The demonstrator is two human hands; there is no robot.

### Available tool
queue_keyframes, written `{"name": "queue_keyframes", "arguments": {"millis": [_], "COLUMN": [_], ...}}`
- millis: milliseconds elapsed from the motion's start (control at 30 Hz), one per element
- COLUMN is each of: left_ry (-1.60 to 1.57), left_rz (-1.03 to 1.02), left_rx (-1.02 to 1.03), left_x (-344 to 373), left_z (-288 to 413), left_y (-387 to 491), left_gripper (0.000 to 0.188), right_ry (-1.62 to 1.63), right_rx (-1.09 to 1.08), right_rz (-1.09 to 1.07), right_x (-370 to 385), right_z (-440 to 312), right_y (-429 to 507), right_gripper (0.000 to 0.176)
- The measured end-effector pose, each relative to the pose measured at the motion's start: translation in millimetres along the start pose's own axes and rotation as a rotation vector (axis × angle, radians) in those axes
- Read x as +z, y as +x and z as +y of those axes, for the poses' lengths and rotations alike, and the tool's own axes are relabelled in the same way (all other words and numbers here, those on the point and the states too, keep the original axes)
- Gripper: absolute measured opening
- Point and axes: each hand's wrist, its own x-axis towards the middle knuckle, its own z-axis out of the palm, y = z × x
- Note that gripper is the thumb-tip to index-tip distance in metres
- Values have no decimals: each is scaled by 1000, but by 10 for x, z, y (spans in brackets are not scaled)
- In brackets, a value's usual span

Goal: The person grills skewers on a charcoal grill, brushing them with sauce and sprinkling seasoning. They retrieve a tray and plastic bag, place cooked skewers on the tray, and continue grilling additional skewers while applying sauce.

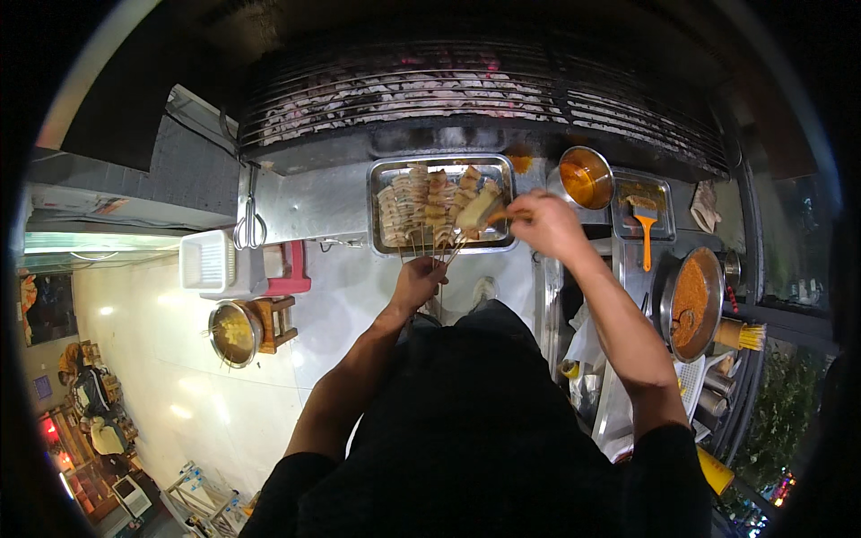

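Note:
My left hand (pixel 422 282) grips the stick ends of several skewers (pixel 437 202), fanned out over a rectangular metal tray (pixel 372 228). Pale, folded slices of food are threaded on them. In my right hand (pixel 550 225) is the handle of a basting brush (pixel 479 210), whose wide, pale bristles lie against the food on the right-hand skewers. A metal bowl of orange-red sauce (pixel 584 180) stands just beyond my right hand. Farther right, a second brush with an orange handle (pixel 646 235) rests across a smaller metal tray (pixel 666 202).
A charcoal grill (pixel 417 97) with glowing coals runs along the far side. Tongs (pixel 250 225) hang at the left. A bowl of reddish seasoning (pixel 696 296) is at the right. Lower left stand a white basket (pixel 205 261) and a bowl of skewers (pixel 232 334) by a wooden stool (pixel 272 325).

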Motion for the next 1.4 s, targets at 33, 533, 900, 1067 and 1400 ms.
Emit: {"name": "queue_keyframes", "arguments": {"millis": [33, 533, 900, 1067, 1400], "left_ry": [18, 63, 75, 15, 157], "left_rz": [7, 93, 85, 84, 43], "left_rx": [7, 15, -5, -18, 67], "left_x": [12, 90, 70, 68, 36], "left_z": [22, 5, 8, -23, -68], "left_y": [-7, 14, -35, -37, -9], "left_gripper": [23, 16, 17, 17, 23], "right_ry": [-63, 848, 1114, 1583, 2062], "right_rx": [-20, 803, 831, 868, 771], "right_rz": [-106, 564, 628, 641, 460], "right_x": [-38, -926, -712, -378, -43], "right_z": [17, 1785, 1759, 1756, 2067], "right_y": [16, -574, -518, -331, -334], "right_gripper": [26, 17, 16, 19, 34]}}
